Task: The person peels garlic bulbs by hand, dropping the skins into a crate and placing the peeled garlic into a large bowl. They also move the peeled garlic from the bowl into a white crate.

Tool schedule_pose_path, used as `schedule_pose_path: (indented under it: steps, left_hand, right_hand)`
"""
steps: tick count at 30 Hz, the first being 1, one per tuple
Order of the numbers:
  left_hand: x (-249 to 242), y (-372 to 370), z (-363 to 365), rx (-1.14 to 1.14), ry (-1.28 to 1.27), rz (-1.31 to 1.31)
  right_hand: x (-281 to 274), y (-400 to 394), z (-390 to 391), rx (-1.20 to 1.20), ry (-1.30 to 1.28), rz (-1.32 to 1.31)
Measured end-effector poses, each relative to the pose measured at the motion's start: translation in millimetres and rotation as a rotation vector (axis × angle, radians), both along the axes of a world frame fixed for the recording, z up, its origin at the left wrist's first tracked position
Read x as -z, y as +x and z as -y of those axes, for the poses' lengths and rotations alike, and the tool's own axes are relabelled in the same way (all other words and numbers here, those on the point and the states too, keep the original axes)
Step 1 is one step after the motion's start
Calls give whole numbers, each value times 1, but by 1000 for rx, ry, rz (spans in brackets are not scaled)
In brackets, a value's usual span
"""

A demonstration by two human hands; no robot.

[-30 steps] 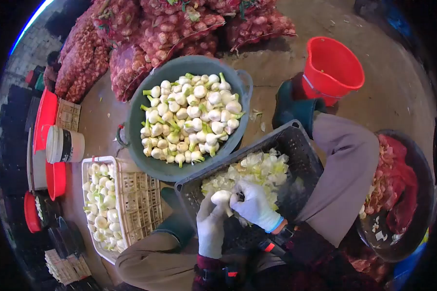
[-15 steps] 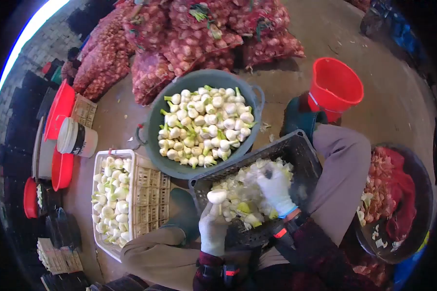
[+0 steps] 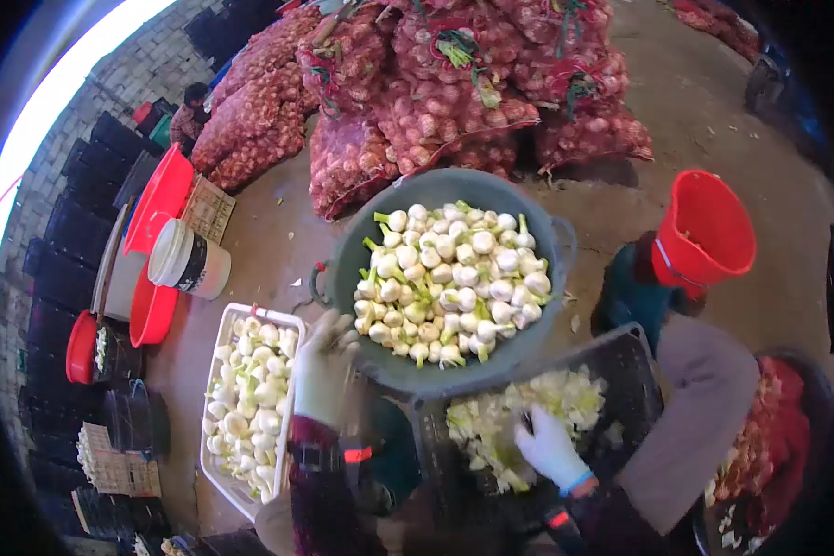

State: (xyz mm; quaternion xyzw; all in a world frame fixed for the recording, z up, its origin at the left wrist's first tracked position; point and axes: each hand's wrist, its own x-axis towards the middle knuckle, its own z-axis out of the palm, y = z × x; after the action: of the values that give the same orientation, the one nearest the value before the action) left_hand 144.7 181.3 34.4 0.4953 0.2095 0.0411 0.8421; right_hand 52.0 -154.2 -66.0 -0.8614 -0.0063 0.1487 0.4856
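My left hand [image 3: 324, 361], in a pale glove, is raised between the white crate of peeled bulbs [image 3: 246, 398] and the blue-grey tub [image 3: 343, 264]. Its fingers are blurred, and no bulb can be made out in them. The tub holds many trimmed white garlic-like bulbs [image 3: 454, 278] with green stems. Over the black crate [image 3: 635, 375] is my right hand [image 3: 549, 447], gloved and closed around something small and dark that I cannot make out. Pale peelings [image 3: 565, 398] lie in that crate beneath and around the hand.
Red mesh sacks of bulbs [image 3: 435, 111] are piled behind the tub. A red bucket [image 3: 704, 227] stands at the right, above a dark basin with skins [image 3: 760, 445]. White bucket [image 3: 190, 259] and red basins [image 3: 162, 195] are at the left. A person [image 3: 190, 116] is far back left.
My left hand has moved left and forward from the black crate, and the white bulb it held no longer shows. My right hand stays over the peelings. The view has shifted.
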Motion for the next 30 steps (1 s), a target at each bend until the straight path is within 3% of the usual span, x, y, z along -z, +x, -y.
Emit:
schedule_pose_path:
  steps: [2, 3, 4, 5, 7, 8, 11, 13, 15, 16, 17, 18, 19, 21, 23, 24, 26, 27, 29, 30]
  left_hand:
    - [5, 57, 23, 56, 410, -196]
    - [43, 86, 4, 193, 664, -254]
    - [81, 112, -10, 292, 969, -262]
    - [104, 130, -17, 398, 1269, -269]
    - [138, 152, -28, 665, 1650, -177]
    - [150, 159, -25, 764, 1744, -247]
    - [169, 165, -18, 747, 1771, -298]
    - [163, 157, -22, 722, 1670, -188]
    - [111, 146, 10, 559, 1081, -520]
    - [90, 132, 22, 565, 1080, -512]
    - [71, 112, 34, 462, 725, -437]
    - [59, 90, 43, 362, 373, -363]
    - [52, 67, 52, 368, 193, -332]
    - [40, 13, 73, 384, 77, -212]
    - [30, -40, 100, 393, -118, -132]
    - [22, -65, 119, 298, -73, -189]
    - [21, -106, 136, 245, -151, -181]
    - [18, -124, 149, 184, -162, -193]
    - [19, -148, 169, 96, -115, -181]
    - [27, -156, 171, 109, -160, -151]
  right_hand:
    - [-1, 2, 2, -26, -47, -98]
    - [0, 4, 3, -47, -48, -186]
    - [10, 1, 6, -78, -67, -93]
    - [5, 5, 5, -91, -105, -248]
    - [11, 4, 10, -139, -150, -255]
    - [7, 9, 11, -135, -152, -267]
    - [1, 20, 10, -284, -280, -441]
    - [-5, 19, 11, -222, -46, -351]
    - [-4, 16, 7, -194, -21, -364]
    - [-3, 14, 3, -171, 13, -376]
    - [-6, 13, 1, -161, 11, -375]
    - [-10, 12, -2, -171, 116, -164]
    - [-14, 12, -4, -180, 217, 53]
    - [-26, 6, -10, -110, 265, 1]
    - [-67, 13, -7, -199, 156, -53]
    - [-67, 4, -8, -195, 153, -59]
    - [-57, -7, -11, -228, 234, 297]
    - [-61, -13, -9, -230, 235, 296]
    - [-66, -20, -6, -432, 17, 21]
    - [-52, -28, -8, -391, 85, 83]
